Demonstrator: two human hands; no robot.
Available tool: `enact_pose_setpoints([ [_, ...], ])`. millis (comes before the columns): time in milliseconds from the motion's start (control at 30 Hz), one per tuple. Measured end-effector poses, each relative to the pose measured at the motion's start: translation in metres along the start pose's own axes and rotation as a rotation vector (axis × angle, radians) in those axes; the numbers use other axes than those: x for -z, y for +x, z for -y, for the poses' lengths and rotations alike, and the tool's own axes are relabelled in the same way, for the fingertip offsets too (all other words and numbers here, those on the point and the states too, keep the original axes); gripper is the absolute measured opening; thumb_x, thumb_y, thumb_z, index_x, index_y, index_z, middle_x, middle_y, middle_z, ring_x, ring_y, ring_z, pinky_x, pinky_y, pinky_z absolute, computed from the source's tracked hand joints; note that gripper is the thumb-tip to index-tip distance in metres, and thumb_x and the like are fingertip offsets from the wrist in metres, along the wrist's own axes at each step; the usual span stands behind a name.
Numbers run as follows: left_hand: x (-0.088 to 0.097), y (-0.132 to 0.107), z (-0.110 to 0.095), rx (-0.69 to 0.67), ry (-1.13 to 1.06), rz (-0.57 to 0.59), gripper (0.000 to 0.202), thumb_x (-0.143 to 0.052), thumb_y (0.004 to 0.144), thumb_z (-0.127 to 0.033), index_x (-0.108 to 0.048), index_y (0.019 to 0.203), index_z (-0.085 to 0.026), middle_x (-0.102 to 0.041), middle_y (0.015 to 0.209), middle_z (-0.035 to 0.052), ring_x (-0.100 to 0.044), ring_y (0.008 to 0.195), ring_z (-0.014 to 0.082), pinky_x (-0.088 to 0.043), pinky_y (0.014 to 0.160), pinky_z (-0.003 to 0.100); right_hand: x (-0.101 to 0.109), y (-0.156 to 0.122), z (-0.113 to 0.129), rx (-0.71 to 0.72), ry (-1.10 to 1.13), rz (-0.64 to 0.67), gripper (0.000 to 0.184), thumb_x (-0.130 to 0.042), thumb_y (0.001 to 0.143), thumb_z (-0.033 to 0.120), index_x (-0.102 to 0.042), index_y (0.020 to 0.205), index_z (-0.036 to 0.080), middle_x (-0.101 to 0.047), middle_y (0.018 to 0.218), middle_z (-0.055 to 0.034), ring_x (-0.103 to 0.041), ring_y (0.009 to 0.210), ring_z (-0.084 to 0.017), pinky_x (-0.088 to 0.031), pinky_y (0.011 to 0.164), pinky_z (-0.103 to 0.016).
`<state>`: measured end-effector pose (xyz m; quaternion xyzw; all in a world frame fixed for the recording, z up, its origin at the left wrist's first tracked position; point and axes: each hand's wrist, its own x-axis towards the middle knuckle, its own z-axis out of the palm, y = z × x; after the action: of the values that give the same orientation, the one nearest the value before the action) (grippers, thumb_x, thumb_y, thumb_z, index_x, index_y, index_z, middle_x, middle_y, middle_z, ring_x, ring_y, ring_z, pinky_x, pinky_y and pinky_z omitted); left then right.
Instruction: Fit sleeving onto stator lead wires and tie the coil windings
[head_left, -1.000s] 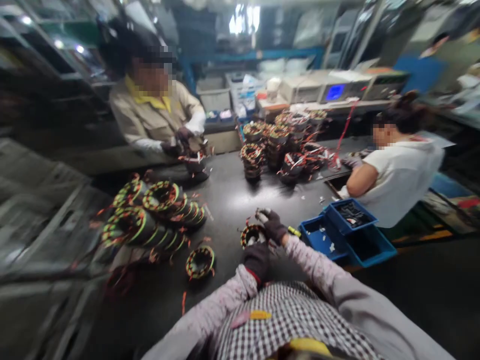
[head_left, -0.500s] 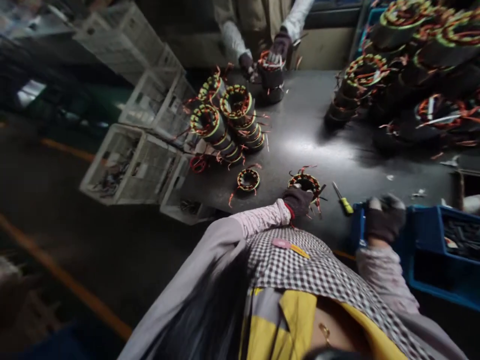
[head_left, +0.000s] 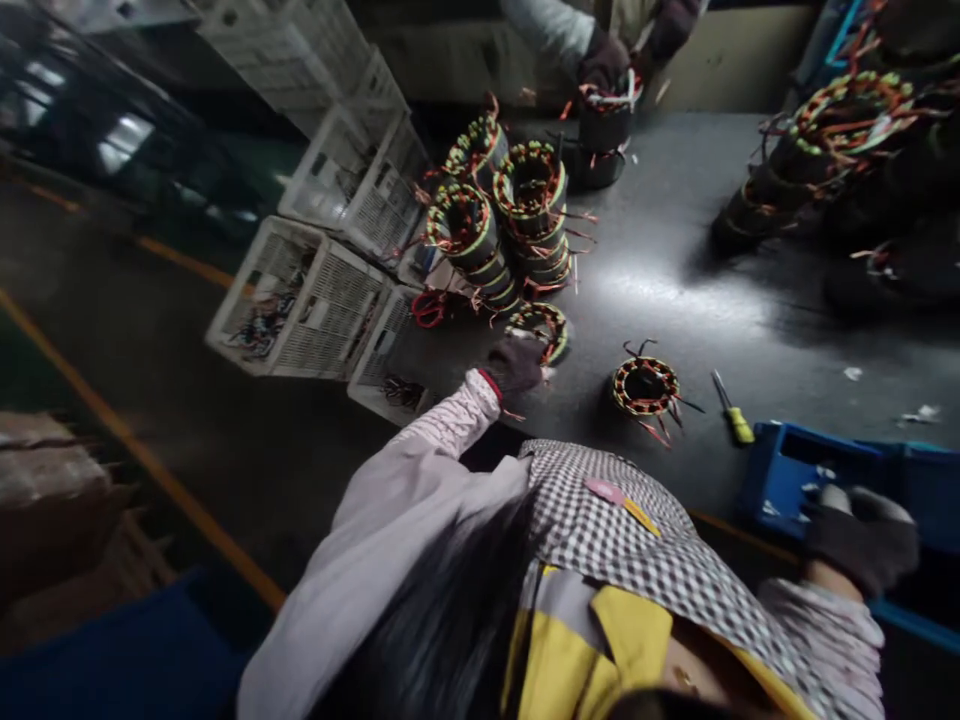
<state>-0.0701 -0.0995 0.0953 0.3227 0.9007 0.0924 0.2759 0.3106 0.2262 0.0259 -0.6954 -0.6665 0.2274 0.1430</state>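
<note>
My left hand [head_left: 514, 366], in a dark glove with pale fingertips, grips the near rim of a motor stator [head_left: 553, 326] wound with copper wire. That stator is at the table's near left, close to the taller stator stacks. A second stator [head_left: 646, 386] with loose wire ends lies untouched in front of my body. To its right rests a screwdriver [head_left: 735, 412] with a yellow handle. My right hand [head_left: 862, 538], gloved too, is over the near edge of a blue bin [head_left: 787, 470] holding small pale bits. Its fingers are curled, and their grasp is hidden.
Stacked stators [head_left: 532, 215] stand at the left, and more stators [head_left: 847, 120] at the right. Across the table a co-worker's gloved hands [head_left: 606, 65] work at another stator [head_left: 604, 125]. White crates [head_left: 330, 300] are piled beside the table's left end. Red-handled scissors [head_left: 428, 309] lie nearby.
My left hand has left the middle stator and moved left onto the other one. My right hand has shifted nearer to me at the blue bin. The view has shifted too.
</note>
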Motion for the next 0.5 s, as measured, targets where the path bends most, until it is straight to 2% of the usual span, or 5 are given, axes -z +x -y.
enact_pose_setpoints([
  [100, -0.018, 0.017, 0.031, 0.031, 0.153, 0.083, 0.047, -0.076, 0.099, -0.031, -0.076, 0.136, -0.003, -0.075, 0.141, 0.0272, -0.067, 0.138, 0.0421, -0.046, 0.127, 0.056, -0.011, -0.016, 0.043, 0.139, 0.089, 0.068, 0.040, -0.067, 0.071, 0.052, -0.082, 0.102, 0.032, -0.085, 0.107, -0.0202, -0.083, 0.102, -0.044, -0.064, 0.091, -0.063],
  [267, -0.025, 0.024, 0.045, 0.016, 0.226, 0.099, 0.053, -0.069, 0.101, -0.030, -0.069, 0.150, -0.008, -0.075, 0.146, 0.0231, -0.065, 0.144, 0.0383, -0.045, 0.129, 0.052, -0.065, -0.043, 0.127, 0.805, -0.134, 0.337, 0.048, -0.056, 0.095, 0.047, -0.084, 0.121, 0.019, -0.082, 0.130, -0.0209, -0.074, 0.124, -0.037, -0.058, 0.113, -0.055],
  [367, -0.012, 0.015, 0.024, 0.025, 0.149, -0.119, 0.053, -0.064, 0.105, -0.033, -0.065, 0.155, -0.013, -0.073, 0.150, 0.0187, -0.067, 0.142, 0.0339, -0.049, 0.127, 0.047, -0.098, -0.056, 0.162, 1.042, -0.329, 0.448, 0.036, -0.063, 0.095, 0.039, -0.085, 0.115, 0.017, -0.079, 0.134, -0.0215, -0.071, 0.121, -0.036, -0.057, 0.107, -0.049],
  [433, -0.015, 0.013, -0.008, -0.053, 0.010, -0.239, 0.051, -0.063, 0.105, -0.030, -0.066, 0.154, -0.014, -0.071, 0.152, 0.0166, -0.068, 0.141, 0.0291, -0.051, 0.125, 0.041, -0.112, -0.059, 0.174, 1.095, -0.461, 0.479, 0.032, -0.063, 0.095, 0.031, -0.086, 0.111, 0.016, -0.080, 0.130, -0.0232, -0.071, 0.113, -0.035, -0.055, 0.097, -0.044],
  [500, -0.031, 0.019, -0.049, -0.208, -0.171, -0.179, 0.048, -0.063, 0.104, -0.026, -0.069, 0.151, -0.016, -0.075, 0.145, 0.0130, -0.073, 0.131, 0.0228, -0.055, 0.118, 0.033, -0.119, -0.054, 0.179, 1.109, -0.526, 0.519, 0.029, -0.065, 0.093, 0.028, -0.086, 0.107, 0.014, -0.081, 0.121, -0.0243, -0.071, 0.104, -0.033, -0.053, 0.088, -0.040],
])
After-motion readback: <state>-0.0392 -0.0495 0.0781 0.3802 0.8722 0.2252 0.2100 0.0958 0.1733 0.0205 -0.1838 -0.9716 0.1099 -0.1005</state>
